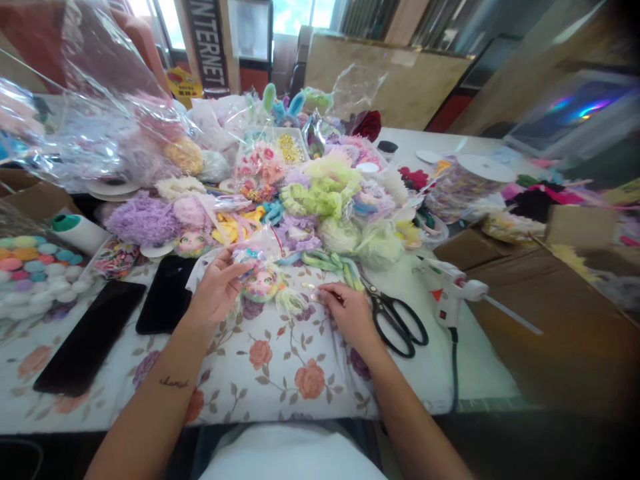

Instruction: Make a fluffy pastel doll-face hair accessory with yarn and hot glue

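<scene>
My left hand (217, 283) is closed, thumb against fingers, at the edge of a small clear zip bag (267, 243) with a red strip along its mouth. Just beside those fingers lies a doll head (260, 283) with a painted face and pale, fluffy yarn trim. On the flowered cloth my right hand (347, 310) has its thumb and fingers drawn together next to a few tiny shiny pieces (311, 288). Whatever is between those fingertips is too small to make out. Black-handled scissors (397, 320) rest right of that hand.
A white glue gun (447, 290) with a glue stick stands at the right, near a cardboard box (560, 327). Two dark phones, one a black phone (93, 337), lie at the left. Behind the hands is a heap of yarn, including a green bundle (325, 187).
</scene>
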The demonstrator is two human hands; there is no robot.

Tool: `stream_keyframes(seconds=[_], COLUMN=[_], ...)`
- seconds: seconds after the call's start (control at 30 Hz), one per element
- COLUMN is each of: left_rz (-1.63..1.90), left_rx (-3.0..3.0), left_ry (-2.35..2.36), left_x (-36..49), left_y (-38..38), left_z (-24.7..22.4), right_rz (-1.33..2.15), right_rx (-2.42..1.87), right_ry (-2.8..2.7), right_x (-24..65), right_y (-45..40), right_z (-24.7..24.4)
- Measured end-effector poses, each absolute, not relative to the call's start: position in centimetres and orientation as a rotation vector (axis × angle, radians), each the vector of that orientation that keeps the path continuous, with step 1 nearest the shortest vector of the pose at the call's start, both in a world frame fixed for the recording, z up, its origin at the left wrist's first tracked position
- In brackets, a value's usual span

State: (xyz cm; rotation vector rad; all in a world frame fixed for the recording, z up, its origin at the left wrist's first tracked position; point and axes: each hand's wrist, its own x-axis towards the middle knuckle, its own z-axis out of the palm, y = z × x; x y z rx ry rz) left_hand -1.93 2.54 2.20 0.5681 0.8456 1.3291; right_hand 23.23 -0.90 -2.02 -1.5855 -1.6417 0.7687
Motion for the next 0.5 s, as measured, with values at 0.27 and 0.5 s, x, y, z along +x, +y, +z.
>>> stream_keyframes(seconds=[0.27, 0.5], left_rz=[1.308, 1.137], left_rx=[0.583, 0.741], left_ry=[0.835, 0.742], left_x=[-1.8, -0.1], left_y=[2.4, 1.2], left_z=[2.3, 1.8], right_rz=[0.743, 1.098], right_rx=[-1.599, -1.286], right_ry=[-1.33, -1.349], right_x=[23.9, 21.3], right_y=[-1.0, -1.5], right_z=[-0.4, 2.8])
